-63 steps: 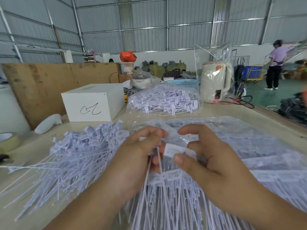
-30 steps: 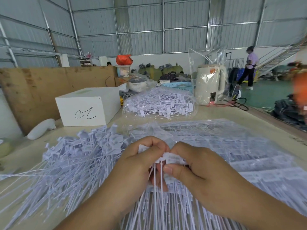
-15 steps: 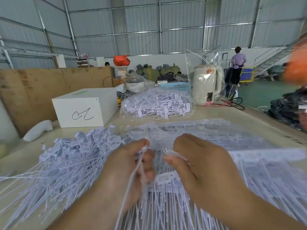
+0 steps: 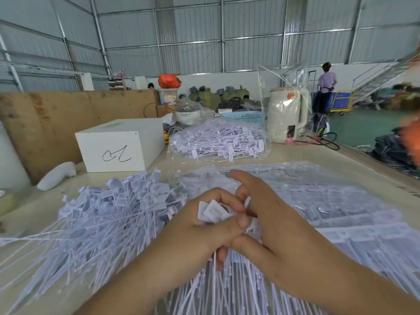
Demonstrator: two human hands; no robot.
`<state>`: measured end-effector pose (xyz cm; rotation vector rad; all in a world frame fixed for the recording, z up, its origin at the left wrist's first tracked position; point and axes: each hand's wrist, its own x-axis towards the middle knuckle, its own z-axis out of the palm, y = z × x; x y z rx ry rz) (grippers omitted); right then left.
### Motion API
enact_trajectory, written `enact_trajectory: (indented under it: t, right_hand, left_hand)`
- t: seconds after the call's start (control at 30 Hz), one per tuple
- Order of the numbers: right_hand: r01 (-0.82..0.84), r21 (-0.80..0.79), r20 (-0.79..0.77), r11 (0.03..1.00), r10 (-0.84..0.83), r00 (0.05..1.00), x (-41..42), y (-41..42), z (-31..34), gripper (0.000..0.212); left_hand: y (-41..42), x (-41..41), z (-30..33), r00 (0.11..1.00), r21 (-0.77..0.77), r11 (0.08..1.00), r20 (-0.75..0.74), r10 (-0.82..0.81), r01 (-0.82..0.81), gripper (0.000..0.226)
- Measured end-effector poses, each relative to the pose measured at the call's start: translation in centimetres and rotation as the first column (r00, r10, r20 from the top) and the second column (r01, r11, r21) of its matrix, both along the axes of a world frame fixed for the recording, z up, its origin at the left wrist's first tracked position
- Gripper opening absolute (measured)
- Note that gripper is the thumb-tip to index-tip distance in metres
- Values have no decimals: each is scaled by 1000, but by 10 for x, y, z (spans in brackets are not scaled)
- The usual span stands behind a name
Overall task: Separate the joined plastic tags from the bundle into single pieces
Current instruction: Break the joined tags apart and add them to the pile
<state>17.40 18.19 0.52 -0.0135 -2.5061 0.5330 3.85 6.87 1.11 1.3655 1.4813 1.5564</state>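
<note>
White tags [image 4: 213, 212] bunched in left grip [image 4: 200, 228].

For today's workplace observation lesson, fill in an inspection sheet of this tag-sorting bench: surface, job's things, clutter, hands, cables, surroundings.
Surface: pale worktable, largely covered.
Job's things: loose pile of tags at left; joined tags in clear plastic at right; bagged tags behind.
Clutter: white box, kettle, blue basket.
Hands: left hand grips tags held between the hands; right hand meets it, grip hidden.
Cables: black cable beside kettle.
Surroundings: metal-walled hall; a person standing far off.
</note>
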Motion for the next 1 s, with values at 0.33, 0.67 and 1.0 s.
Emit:
enact_trajectory:
  t: [0.33, 0.67, 1.0]
  right_hand:
    - [64, -53, 113, 997, -58, 992, 3, 14, 11, 16]
    - [38, -147, 104, 988, -22, 994, 2, 14, 10, 17]
    - [207, -306, -331, 929, -308, 892, -1, 5, 12, 26]
  left_hand:
    - [-3, -15, 8, 989, 83, 988, 83, 125, -131, 5]
    - [-2, -7, 7, 994, 43, 995, 65, 83, -86, 4]
    - [2, 4, 10, 758, 89, 971, 642, 115, -223, 16]
